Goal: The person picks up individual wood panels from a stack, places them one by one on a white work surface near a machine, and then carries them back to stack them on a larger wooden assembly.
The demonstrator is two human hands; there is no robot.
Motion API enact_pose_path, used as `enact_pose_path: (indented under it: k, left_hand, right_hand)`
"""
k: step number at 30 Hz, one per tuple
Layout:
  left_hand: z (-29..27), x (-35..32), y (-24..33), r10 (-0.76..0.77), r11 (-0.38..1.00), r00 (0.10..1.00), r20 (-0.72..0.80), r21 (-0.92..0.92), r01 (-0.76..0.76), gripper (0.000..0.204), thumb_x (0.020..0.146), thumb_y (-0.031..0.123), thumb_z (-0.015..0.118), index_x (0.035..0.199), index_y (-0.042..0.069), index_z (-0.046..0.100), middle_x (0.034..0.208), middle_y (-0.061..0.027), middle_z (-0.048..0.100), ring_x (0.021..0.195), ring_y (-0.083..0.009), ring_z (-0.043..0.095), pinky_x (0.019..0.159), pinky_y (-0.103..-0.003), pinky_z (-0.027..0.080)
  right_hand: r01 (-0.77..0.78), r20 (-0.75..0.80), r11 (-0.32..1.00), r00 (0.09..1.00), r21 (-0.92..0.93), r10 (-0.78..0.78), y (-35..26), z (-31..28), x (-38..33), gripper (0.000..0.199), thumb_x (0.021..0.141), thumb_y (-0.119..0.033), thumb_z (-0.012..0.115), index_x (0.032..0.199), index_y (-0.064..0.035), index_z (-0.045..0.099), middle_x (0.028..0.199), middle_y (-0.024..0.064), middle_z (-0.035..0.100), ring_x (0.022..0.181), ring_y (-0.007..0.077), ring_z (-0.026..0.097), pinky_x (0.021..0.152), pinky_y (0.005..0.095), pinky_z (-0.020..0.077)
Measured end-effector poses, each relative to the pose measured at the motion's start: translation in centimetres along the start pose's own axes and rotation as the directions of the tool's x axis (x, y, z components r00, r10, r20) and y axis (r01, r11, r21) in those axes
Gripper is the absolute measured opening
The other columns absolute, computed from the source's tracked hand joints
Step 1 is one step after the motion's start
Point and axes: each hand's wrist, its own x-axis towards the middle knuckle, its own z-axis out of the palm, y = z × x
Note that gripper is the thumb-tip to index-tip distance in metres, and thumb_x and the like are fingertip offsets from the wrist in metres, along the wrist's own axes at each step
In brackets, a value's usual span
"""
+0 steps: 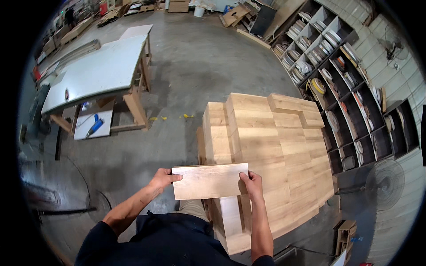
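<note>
Overhead, both hands' fingers (pixel 177 178) grip wood panel (pixel 210 181) above stacked boards (pixel 284 150); concrete floor (pixel 195 66), shelving (pixel 346 84).

The board (pixel 209 180) held between the left hand (pixel 163 178) and right hand (pixel 252 182) is pale wood-grain laminate, smooth and matt. The stacked panels (pixel 270 146) share that light oak finish, with raw-looking edges. The floor (pixel 195 66) is grey concrete, worn to a dull sheen. The worktop (pixel 97 71) has a smooth whitish top on bare timber legs
</note>
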Motion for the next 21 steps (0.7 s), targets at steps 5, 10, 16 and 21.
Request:
enact_pose_path:
  k: [5, 10, 16, 21]
  left_hand:
    - [0.8, 10.5, 8.5, -0.095, 0.995, 0.995, -0.004, 0.018, 0.095, 0.038, 0.077, 0.011, 0.074, 0.108, -0.007, 0.062, 0.1, -0.0112, 0.066, 0.09, -0.0205, 0.063, 0.082, -0.032, 0.049]
    - [2.2, 20.4, 14.0, -0.152, 0.982, 0.988, -0.005, 0.11, 0.152, 0.045, 0.076, 0.026, 0.076, 0.11, 0.0, 0.063, 0.102, -0.0069, 0.065, 0.092, -0.0164, 0.059, 0.079, -0.029, 0.045]
    - [5.0, 30.2, 21.0, -0.199, 0.978, 0.968, 0.154, 0.096, 0.186, 0.057, 0.076, 0.032, 0.075, 0.119, 0.001, 0.057, 0.111, -0.0059, 0.062, 0.106, -0.0169, 0.055, 0.09, -0.032, 0.041]
    - [7.2, 35.0, 26.3, -0.138, 0.99, 0.943, 0.304, 0.002, 0.144, 0.047, 0.079, 0.025, 0.073, 0.116, 0.001, 0.058, 0.109, -0.0047, 0.063, 0.099, -0.0146, 0.058, 0.086, -0.028, 0.042]
  right_hand:
    - [-0.044, -0.001, 0.999, 0.999, -0.026, 0.044, -1.3, 0.4, 14.0, 0.019, 0.082, -0.015, 0.068, 0.089, 0.0027, 0.068, 0.077, 0.0003, 0.064, 0.066, 0.0068, 0.053, 0.059, 0.0232, 0.043]
    - [-0.075, 0.0, 0.996, 0.997, -0.051, 0.076, -5.5, 0.0, 25.7, 0.019, 0.082, -0.018, 0.067, 0.081, 0.0005, 0.067, 0.07, -0.002, 0.061, 0.061, 0.0064, 0.051, 0.055, 0.0236, 0.0409]
    - [-0.119, -0.018, 0.985, 0.993, -0.129, 0.118, -5.6, -1.8, 38.3, 0.018, 0.084, -0.018, 0.066, 0.076, -0.0015, 0.065, 0.069, -0.003, 0.059, 0.06, 0.0049, 0.048, 0.053, 0.0232, 0.0383]
    - [-0.226, -0.109, 0.967, 0.971, -0.115, 0.214, -6.6, -2.4, 44.3, 0.025, 0.081, -0.022, 0.068, 0.08, 0.0021, 0.065, 0.068, 0.0018, 0.061, 0.06, 0.0102, 0.05, 0.056, 0.0285, 0.0413]
